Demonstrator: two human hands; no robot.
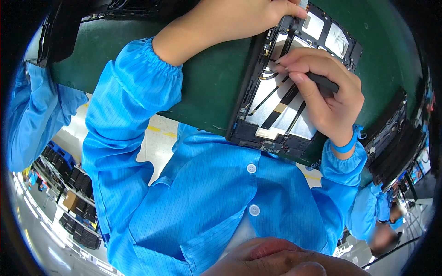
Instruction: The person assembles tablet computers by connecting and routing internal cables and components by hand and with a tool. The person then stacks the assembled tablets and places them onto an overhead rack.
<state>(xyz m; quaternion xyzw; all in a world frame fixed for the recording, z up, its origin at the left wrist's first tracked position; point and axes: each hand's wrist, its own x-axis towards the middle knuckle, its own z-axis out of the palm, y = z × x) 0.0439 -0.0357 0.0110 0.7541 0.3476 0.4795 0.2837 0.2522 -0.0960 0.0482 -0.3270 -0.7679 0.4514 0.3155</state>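
Note:
An opened flat electronic device (301, 126) lies slanted on the green work surface. It has a black frame, silver plates and several dark ribbon cables. Over its middle, my right hand (338, 108) is closed around a slim black tool (323, 82) with a broad flat handle end. The tool's thin tip is partly hidden by the fingers and points at the cables near the device's left side. My left hand (255, 18) reaches to the device's far end, thumb and finger bent close together by a small pale piece; the picture's upper edge cuts it off, so what it grips is unclear.
The green mat (202, 92) extends left of the device. Black panels (391, 133) stand stacked at the right edge, and more dark equipment (60, 34) is at the far left. A blue wrist strap (345, 146) circles my right wrist. Blue-sleeved people are on both sides.

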